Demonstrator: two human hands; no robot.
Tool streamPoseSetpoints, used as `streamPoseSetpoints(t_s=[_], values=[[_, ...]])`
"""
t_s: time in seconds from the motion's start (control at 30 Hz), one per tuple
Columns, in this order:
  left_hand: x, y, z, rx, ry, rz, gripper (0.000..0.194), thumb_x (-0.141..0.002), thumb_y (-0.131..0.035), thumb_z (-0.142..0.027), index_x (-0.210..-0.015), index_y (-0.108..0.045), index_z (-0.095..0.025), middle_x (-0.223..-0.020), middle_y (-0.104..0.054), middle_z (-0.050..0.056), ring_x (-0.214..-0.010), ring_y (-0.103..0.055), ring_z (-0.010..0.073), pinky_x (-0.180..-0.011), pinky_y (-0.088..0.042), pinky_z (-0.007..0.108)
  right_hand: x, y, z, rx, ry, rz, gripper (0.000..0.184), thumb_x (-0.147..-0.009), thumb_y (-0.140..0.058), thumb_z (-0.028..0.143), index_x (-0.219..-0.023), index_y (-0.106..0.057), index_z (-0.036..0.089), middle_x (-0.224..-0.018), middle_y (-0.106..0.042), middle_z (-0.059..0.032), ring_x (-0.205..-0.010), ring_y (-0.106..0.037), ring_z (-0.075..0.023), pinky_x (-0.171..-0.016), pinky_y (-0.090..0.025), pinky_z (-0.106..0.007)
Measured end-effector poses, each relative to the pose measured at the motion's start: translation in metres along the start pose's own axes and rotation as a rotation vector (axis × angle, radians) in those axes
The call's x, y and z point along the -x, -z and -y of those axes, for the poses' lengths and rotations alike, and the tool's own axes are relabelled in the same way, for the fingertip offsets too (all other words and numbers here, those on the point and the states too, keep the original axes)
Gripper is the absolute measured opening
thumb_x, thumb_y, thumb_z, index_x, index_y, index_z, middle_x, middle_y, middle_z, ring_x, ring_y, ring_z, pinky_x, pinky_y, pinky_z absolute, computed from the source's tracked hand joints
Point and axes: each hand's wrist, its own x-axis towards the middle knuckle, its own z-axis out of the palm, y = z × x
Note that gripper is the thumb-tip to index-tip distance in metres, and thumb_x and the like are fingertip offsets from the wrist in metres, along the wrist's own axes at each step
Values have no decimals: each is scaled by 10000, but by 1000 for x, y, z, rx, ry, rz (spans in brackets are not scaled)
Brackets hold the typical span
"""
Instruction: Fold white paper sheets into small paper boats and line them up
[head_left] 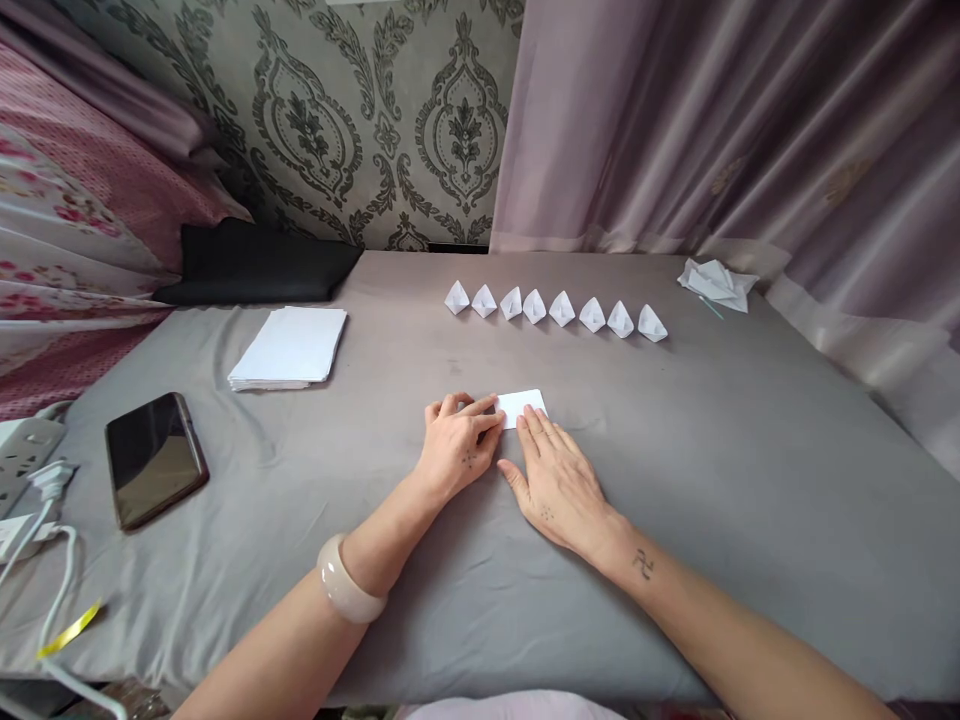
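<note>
A small folded white paper (pixel 523 404) lies flat on the grey cloth-covered table (pixel 750 480). My left hand (pixel 455 445) rests on its left part with fingers curled and fingertips pressing the paper down. My right hand (pixel 559 480) lies flat beside it, fingers stretched out and together, their tips on the paper's near edge. A pale bangle (pixel 346 582) circles my left wrist.
Several folded white paper boats (pixel 555 308) stand in a row further back. A stack of white sheets (pixel 289 347) lies at back left, a dark phone (pixel 154 457) at left, crumpled paper (pixel 716 283) at back right, a power strip (pixel 26 450) with cables at the left edge.
</note>
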Motion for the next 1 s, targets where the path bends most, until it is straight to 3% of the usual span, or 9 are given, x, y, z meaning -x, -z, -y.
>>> streamPoseSetpoints(t_s=[0.13, 0.3, 0.47, 0.57, 0.73, 0.9, 1.0], values=[[0, 1, 2, 62, 64, 10, 178, -882, -566, -362, -977, -715, -340, -1277, -631, -32, -1137, -486, 271, -916, -319, 467, -2, 1, -9, 65, -47, -30, 588, -963, -374, 412, -1334, -480, -32, -1432, -429, -243, -1325, -416, -333, -1045, -388, -452], [-5, 2, 2, 180, 178, 14, 255, -767, -708, -409, -965, -653, -258, -1228, -636, 25, -1103, -499, 269, -907, -345, 438, -15, 6, -20, 48, -75, -83, 299, -941, -438, 268, -1095, -638, 106, -1226, -628, -154, -1058, -586, -269, -860, -483, -384], [-10, 1, -2, 257, 217, 51, 146, -774, -709, -333, -850, -638, -230, -1189, -598, 40, -1082, -491, 251, -925, -344, 419, -21, 2, -25, -51, -124, -169, 131, -894, -536, 260, -955, -615, 176, -1092, -654, -91, -954, -577, -242, -797, -483, -353], [-11, 1, -5, 283, 262, 55, 187, -784, -691, -293, -947, -619, -235, -1160, -583, 51, -1075, -488, 244, -923, -356, 409, -19, -3, -26, -132, -154, -214, 221, -879, -554, 264, -1080, -573, 175, -1163, -623, -103, -1003, -574, -256, -835, -483, -372], [-9, 1, -7, 273, 312, 31, 270, -759, -702, -288, -997, -592, -224, -1148, -563, 70, -1084, -479, 257, -920, -373, 416, -19, -10, -32, -301, -261, -291, 608, -818, -620, 280, -1352, -370, 132, -1317, -512, -188, -1135, -545, -294, -945, -463, -441], [-9, 1, -8, 273, 236, 19, 127, -782, -674, -259, -898, -631, -233, -1081, -598, 53, -1043, -510, 246, -897, -379, 418, -19, -14, -36, -386, -258, -291, 700, -815, -616, 268, -1421, -284, 160, -1303, -528, -186, -1172, -533, -297, -955, -463, -468], [-7, -2, -8, 242, 150, -20, 48, -809, -633, -213, -853, -632, -230, -1072, -627, 40, -1006, -541, 220, -875, -369, 386, -20, -11, -37, -368, -216, -349, 734, -815, -611, 235, -1447, -244, 163, -1352, -466, -192, -1264, -449, -306, -1001, -430, -482]])
